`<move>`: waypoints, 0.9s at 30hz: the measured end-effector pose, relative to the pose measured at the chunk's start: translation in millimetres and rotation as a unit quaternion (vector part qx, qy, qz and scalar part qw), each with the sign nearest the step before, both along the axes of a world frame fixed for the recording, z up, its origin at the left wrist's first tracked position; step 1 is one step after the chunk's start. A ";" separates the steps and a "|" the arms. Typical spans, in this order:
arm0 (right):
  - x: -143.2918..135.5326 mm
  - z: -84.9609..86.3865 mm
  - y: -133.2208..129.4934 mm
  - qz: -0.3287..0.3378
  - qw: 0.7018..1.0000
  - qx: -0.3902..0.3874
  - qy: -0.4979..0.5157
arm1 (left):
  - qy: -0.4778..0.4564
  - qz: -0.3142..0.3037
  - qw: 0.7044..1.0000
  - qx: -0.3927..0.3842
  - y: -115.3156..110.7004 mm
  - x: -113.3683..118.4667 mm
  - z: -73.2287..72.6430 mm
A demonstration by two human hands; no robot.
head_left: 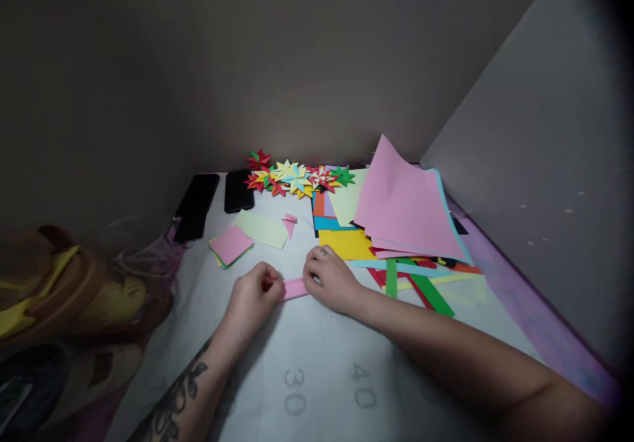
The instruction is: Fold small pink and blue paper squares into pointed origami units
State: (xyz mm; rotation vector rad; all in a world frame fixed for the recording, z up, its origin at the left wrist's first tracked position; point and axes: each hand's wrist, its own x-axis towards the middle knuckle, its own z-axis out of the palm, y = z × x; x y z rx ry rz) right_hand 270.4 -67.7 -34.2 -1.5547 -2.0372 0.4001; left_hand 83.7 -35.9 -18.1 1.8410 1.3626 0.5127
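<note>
A narrow folded strip of pink paper (294, 289) lies on the white, number-marked table surface, stretched between my two hands. My left hand (255, 293) pinches its left end with curled fingers. At the other end, my right hand (329, 280) closes over the strip, hiding that part of it. Just beyond my left hand sits a small stack of paper squares (232, 245) with a pink one on top. A pale green paper piece (262, 228) and a small folded pink piece (289, 224) lie behind it.
Several colourful folded paper stars (297, 176) are heaped at the back, beside two dark phones (240, 191). Large pink sheets (401, 207) and loose coloured strips (421, 287) cover the right side. A brown and yellow figure (74, 296) stands at the left edge.
</note>
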 end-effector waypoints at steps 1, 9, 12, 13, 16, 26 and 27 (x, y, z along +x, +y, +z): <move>-1.2 0.3 -0.4 -0.002 1.000 -0.002 -0.020 | 0.023 -0.004 0.999 0.023 -0.9 1.4 0.3; -4.7 -0.1 0.1 -0.021 0.999 -0.012 -0.032 | 0.090 -0.069 0.987 0.114 2.1 0.6 1.9; 0.7 -3.0 1.7 0.038 0.999 0.018 -0.001 | 0.058 -0.135 0.980 0.130 8.8 -5.5 -3.5; 3.1 -3.3 1.5 0.068 0.997 0.033 0.001 | 0.059 -0.147 0.978 0.137 10.4 -6.9 -5.5; 8.0 -1.5 -2.9 0.170 0.982 0.078 -0.032 | 0.078 -0.159 0.971 0.162 11.8 -8.4 -8.8; -11.5 9.4 -14.7 0.233 0.952 0.046 -0.192 | 0.082 -0.175 0.972 0.131 9.4 -8.8 -4.6; -10.5 10.2 -15.4 0.231 0.952 0.048 -0.193 | 0.082 -0.176 0.972 0.132 9.0 -9.1 -3.7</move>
